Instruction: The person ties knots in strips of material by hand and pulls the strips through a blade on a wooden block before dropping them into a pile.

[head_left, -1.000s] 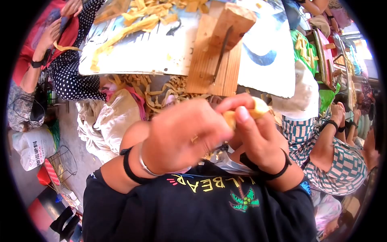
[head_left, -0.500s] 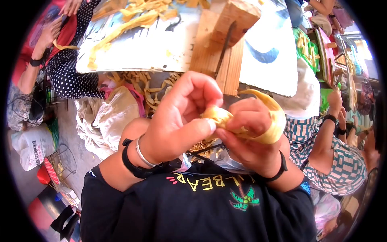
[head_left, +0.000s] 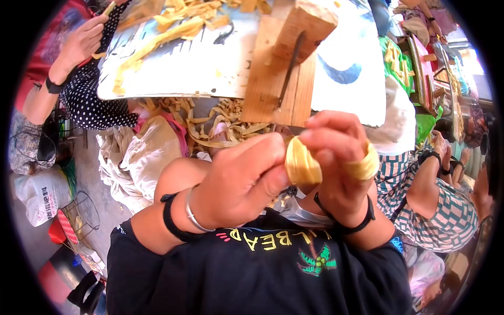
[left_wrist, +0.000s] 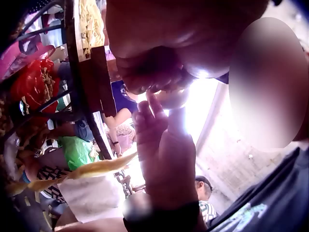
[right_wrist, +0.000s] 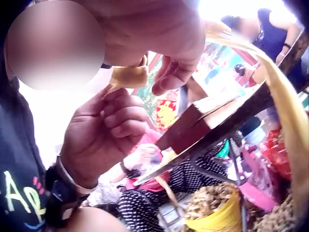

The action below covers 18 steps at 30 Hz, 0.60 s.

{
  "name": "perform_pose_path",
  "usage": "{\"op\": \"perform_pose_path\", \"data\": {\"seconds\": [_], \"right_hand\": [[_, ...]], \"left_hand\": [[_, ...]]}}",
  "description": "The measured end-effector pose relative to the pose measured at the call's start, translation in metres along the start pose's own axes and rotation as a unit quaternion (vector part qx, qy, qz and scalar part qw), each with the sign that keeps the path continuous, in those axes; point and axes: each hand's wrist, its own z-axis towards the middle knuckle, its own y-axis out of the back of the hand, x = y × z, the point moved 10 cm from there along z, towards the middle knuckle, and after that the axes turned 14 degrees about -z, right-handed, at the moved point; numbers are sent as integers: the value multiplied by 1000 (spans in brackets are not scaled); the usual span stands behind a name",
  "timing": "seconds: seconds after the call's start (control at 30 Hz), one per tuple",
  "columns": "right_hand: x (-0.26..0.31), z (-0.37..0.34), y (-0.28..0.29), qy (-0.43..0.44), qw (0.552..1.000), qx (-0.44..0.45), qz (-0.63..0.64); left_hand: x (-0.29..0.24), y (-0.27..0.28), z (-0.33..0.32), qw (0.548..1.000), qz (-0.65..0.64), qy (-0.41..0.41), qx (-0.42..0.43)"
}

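A yellow strip [head_left: 303, 161] is bent into a wide band between the two hands in the head view. My left hand [head_left: 244, 176] pinches its near side between thumb and curled fingers. On the other side, my right hand [head_left: 338, 157] holds it with bent fingers, and more of the strip passes round the outside of that hand. In the right wrist view a short folded part of the strip [right_wrist: 129, 76] lies between the left hand [right_wrist: 106, 128] and the right hand [right_wrist: 161, 36]. The strip's tail [left_wrist: 99, 168] hangs past the right hand [left_wrist: 166, 150] in the left wrist view.
Ahead stands a white board [head_left: 173, 79] with loose strips [head_left: 181, 31] and a wooden block [head_left: 304, 31] on a plank, a metal rod against it. More strips lie below its edge. People sit at both sides; a yellow container [right_wrist: 217, 217] holds pieces.
The left hand has turned from a spread, visible palm to a closed pinch. The right hand has risen, and the strip's large loop has become a band between the hands. A neighbour's hand at left has moved.
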Motion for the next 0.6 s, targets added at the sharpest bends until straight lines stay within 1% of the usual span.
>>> {"op": "perform_pose_path", "data": {"seconds": [0.03, 0.07, 0.1, 0.17, 0.2, 0.27, 0.3, 0.37, 0.43, 0.47, 0.53, 0.57, 0.6], "right_hand": [[-11, -3, 7, -43, 999, -18, -5], [-20, -5, 13, -85, 996, -30, 6], [-32, -8, 20, -146, 987, -54, 30], [-28, -6, 18, -97, 994, -40, 17], [-27, -7, 14, -101, 994, -11, 42], [-22, -8, 4, -103, 992, 19, 63], [-20, -8, -1, -104, 991, 35, 73], [-13, -4, -9, -41, 996, 70, 22], [-17, -3, -8, -41, 997, 56, 20], [-21, -2, -7, -53, 997, 50, 25], [-35, -6, -11, -148, 980, 48, 121], [-43, -14, -19, -228, 949, 53, 210], [-49, -22, -28, -304, 904, 57, 295]], "left_hand": [[-1, 1, -2, 1000, -6, 0, 3], [-2, 5, 0, 1000, -4, 21, 9], [2, 7, -1, 999, -15, 34, 8], [12, 8, -1, 998, -35, 60, 1], [11, 9, 1, 998, -35, 51, -19], [7, 7, 5, 997, -31, 35, -60], [9, 7, 4, 997, -21, 48, -60], [14, 5, 1, 996, 0, 74, -58], [22, 2, -2, 988, 18, 151, -1], [18, 2, 1, 988, 38, 149, -6], [11, -1, 6, 995, 55, 86, 12], [7, -2, 6, 996, 64, 53, 20], [8, -2, 5, 997, 45, 52, 28]]}}
